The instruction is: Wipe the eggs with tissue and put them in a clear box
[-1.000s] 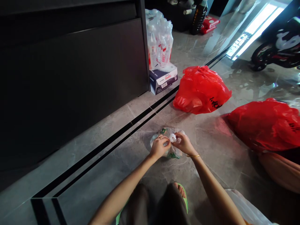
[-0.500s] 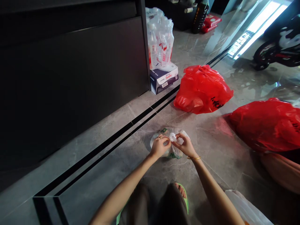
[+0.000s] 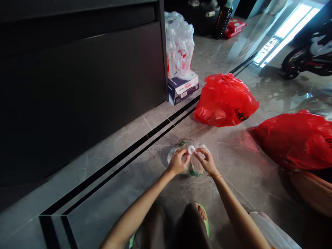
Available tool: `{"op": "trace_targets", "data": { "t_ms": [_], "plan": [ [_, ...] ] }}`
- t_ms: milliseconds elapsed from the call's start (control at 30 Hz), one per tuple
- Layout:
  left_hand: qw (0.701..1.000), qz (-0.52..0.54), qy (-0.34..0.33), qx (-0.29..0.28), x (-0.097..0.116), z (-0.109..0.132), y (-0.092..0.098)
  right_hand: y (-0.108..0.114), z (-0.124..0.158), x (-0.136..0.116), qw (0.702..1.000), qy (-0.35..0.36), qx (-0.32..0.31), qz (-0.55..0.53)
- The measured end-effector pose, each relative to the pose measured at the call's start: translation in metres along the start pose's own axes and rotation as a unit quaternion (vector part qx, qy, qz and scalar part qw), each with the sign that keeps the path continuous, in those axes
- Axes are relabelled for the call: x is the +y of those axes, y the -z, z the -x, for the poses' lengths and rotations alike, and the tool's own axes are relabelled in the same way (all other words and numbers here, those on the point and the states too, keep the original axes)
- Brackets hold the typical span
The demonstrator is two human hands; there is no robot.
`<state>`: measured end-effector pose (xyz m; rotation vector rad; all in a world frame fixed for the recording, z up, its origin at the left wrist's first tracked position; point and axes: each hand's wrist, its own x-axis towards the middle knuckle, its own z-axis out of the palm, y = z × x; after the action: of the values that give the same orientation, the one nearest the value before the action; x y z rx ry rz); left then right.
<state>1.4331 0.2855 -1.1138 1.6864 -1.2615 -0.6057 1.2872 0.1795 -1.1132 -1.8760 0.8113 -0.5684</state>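
A small clear plastic bag (image 3: 197,168) with green contents lies on the grey tile floor in front of my feet. My left hand (image 3: 177,162) and my right hand (image 3: 206,160) both pinch the twisted knot (image 3: 191,149) at its top, fingertips close together. A ring shows on my left hand, a thin gold bangle on my right wrist. My knees and a green sandal (image 3: 203,216) are at the bottom of the view.
Two full red plastic bags (image 3: 225,100) (image 3: 295,140) lie on the floor to the right. A pack of water bottles (image 3: 180,46) sits on a blue-white box (image 3: 183,88) beside a dark cabinet (image 3: 77,86). A black floor track (image 3: 135,145) runs diagonally. A motorbike (image 3: 308,55) stands far right.
My hands stay on the bag's knot, with the fingers shifting slightly. The view has moved a little; the bags have not moved.
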Motion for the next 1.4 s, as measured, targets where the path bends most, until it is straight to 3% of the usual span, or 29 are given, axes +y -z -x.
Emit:
{"op": "trace_targets", "data": {
  "t_ms": [133,267,367,533,700,800,900,1033,1233,1400],
  "plan": [
    [0.998,0.037,0.042,0.027,0.003,-0.006,0.007,0.000,-0.004,0.001,0.999,0.016,-0.009,0.034],
    [0.999,-0.042,-0.011,0.030,0.007,-0.021,0.013,0.001,-0.007,-0.006,0.996,0.052,-0.015,0.076],
    [0.999,-0.047,-0.007,0.000,0.008,-0.029,0.016,-0.001,-0.007,-0.010,0.992,0.074,-0.010,0.101],
    [0.987,0.113,0.098,-0.057,0.001,-0.029,0.016,-0.007,-0.005,-0.004,0.994,0.075,-0.003,0.082],
    [0.971,0.170,0.125,-0.111,-0.007,-0.026,0.013,-0.011,-0.004,0.001,0.995,0.069,-0.014,0.068],
    [0.985,0.136,0.088,-0.054,-0.009,-0.022,0.009,-0.014,-0.004,-0.001,0.995,0.063,0.004,0.072],
    [0.999,0.019,0.021,0.023,-0.008,-0.019,0.008,-0.015,-0.004,-0.005,0.995,0.058,0.005,0.076],
    [0.997,-0.075,0.015,0.019,-0.001,-0.018,0.013,-0.015,0.001,-0.008,0.995,0.066,-0.018,0.069],
    [0.982,0.126,0.136,-0.024,-0.011,-0.026,0.016,-0.013,0.005,0.002,0.999,0.040,-0.021,-0.006],
    [0.971,0.160,0.178,0.003,-0.024,-0.027,0.010,-0.016,0.006,0.021,0.988,-0.050,0.048,-0.134]
  ]
}}
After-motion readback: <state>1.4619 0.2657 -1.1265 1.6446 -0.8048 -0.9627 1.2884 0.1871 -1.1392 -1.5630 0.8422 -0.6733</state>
